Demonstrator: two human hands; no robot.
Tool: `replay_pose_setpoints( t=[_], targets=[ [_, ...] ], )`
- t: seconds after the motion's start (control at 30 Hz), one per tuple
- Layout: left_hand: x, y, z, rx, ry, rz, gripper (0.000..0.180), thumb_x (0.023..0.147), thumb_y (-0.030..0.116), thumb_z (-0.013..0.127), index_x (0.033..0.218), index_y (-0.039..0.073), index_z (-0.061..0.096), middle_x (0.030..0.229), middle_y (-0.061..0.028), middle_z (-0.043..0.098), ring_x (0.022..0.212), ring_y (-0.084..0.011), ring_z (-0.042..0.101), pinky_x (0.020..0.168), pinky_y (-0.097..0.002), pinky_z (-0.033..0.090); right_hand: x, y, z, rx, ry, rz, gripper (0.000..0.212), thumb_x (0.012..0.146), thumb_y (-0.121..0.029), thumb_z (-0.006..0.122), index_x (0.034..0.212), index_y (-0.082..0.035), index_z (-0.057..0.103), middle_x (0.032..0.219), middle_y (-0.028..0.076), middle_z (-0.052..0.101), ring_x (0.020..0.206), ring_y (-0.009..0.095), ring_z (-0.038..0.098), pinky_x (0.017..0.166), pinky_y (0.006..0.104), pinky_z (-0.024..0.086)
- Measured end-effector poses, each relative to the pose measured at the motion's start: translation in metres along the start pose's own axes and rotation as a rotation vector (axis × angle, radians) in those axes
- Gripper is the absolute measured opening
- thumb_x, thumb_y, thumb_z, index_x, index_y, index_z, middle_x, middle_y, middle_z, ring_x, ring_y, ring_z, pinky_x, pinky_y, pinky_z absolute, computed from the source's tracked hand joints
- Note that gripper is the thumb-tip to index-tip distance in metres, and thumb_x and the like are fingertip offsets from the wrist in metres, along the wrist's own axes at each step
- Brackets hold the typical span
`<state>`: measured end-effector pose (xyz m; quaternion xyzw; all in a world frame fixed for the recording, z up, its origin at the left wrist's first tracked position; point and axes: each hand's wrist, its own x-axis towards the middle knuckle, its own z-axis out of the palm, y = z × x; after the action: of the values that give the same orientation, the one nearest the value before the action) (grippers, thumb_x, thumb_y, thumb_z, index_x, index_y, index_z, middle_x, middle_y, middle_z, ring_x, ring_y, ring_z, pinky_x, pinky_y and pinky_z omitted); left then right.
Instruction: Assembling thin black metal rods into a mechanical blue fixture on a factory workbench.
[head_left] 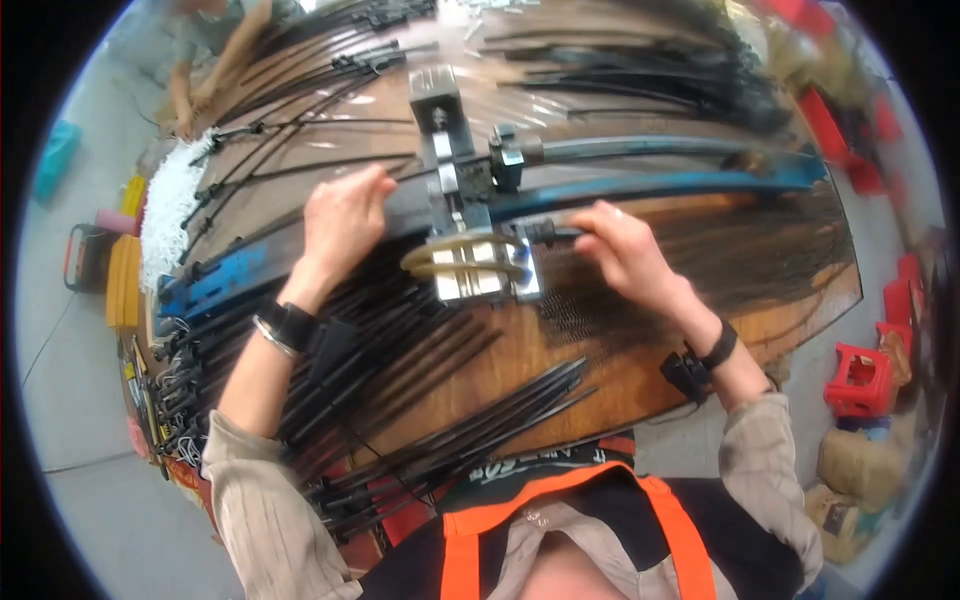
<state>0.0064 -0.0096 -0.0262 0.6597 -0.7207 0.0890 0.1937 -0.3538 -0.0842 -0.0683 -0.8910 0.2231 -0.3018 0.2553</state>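
A metal clamping fixture (462, 195) with silver blocks and a tan hose (465, 255) looped over its near end stands mid-table. To its left is my left hand (342, 222), raised with fingers curled closed; what they hold, if anything, is hidden. On the fixture's right side, my right hand (630, 255) pinches the end of a short black tube (560, 231), which runs into the fixture. A blue rail (690, 187) passes behind my right hand and out to the right. Many long black tubes (390, 365) lie below and left of the fixture.
More black tubes (620, 75) cover the table's far side. White small parts (175, 215) are heaped at the left edge. Another person's arm (220, 60) reaches in at the upper left. A red stool (860, 380) and a yellow bin (124, 280) stand on the floor.
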Motion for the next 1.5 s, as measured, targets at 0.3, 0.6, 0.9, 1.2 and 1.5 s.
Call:
replay_pose_setpoints(
  t=[0.3, 0.6, 0.9, 1.2, 1.5],
  targets=[
    [-0.005, -0.054, -0.008, 0.236, 0.178, 0.238, 0.017, 0.091, 0.027, 0.062, 0.098, 0.011, 0.060, 0.081, -0.0069, 0.064, 0.076, -0.0289, 0.063, 0.070, -0.0413, 0.048, -0.016, -0.021, 0.009, -0.200, -0.217, -0.100, 0.029, 0.078, -0.020, 0.078, 0.100, -0.006, 0.066, 0.083, 0.011, 0.059, 0.085, 0.030, 0.057, 0.076, 0.0396, 0.045],
    [-0.116, 0.038, -0.030, 0.205, 0.016, -0.004, 0.019, 0.085, 0.029, 0.070, 0.094, 0.013, 0.064, 0.093, -0.0044, 0.058, 0.092, -0.0242, 0.053, 0.080, -0.0410, 0.035, -0.019, -0.020, 0.017, -0.227, -0.414, 0.008, 0.024, 0.079, -0.024, 0.077, 0.090, -0.005, 0.065, 0.085, 0.012, 0.060, 0.087, 0.034, 0.057, 0.079, 0.0411, 0.045],
    [-0.155, 0.068, 0.003, 0.198, 0.025, -0.311, 0.021, 0.082, 0.031, 0.067, 0.079, 0.010, 0.064, 0.080, -0.0077, 0.060, 0.081, -0.0260, 0.059, 0.065, -0.0406, 0.046, -0.015, -0.062, 0.001, -0.091, -0.273, -0.033, 0.015, 0.087, -0.010, 0.066, 0.096, 0.000, 0.071, 0.086, 0.015, 0.069, 0.082, 0.032, 0.063, 0.081, 0.0393, 0.048],
    [-0.194, 0.086, -0.005, 0.327, -0.074, -0.274, 0.027, 0.079, 0.036, 0.069, 0.089, 0.012, 0.059, 0.089, -0.0026, 0.055, 0.090, -0.0215, 0.052, 0.073, -0.0358, 0.041, -0.002, -0.073, 0.022, 0.051, -0.483, 0.231, 0.015, 0.086, -0.011, 0.070, 0.089, 0.003, 0.069, 0.068, 0.013, 0.063, 0.062, 0.021, 0.059, 0.062, 0.0319, 0.046],
    [-0.191, 0.062, -0.013, 0.155, -0.137, -0.117, 0.017, 0.081, 0.028, 0.068, 0.083, 0.012, 0.063, 0.087, -0.0061, 0.059, 0.087, -0.0226, 0.059, 0.070, -0.0359, 0.047, -0.003, -0.050, 0.024, 0.074, -0.476, 0.241, 0.021, 0.089, -0.016, 0.069, 0.089, 0.004, 0.069, 0.069, 0.013, 0.063, 0.065, 0.017, 0.061, 0.062, 0.0296, 0.046]
  ],
)
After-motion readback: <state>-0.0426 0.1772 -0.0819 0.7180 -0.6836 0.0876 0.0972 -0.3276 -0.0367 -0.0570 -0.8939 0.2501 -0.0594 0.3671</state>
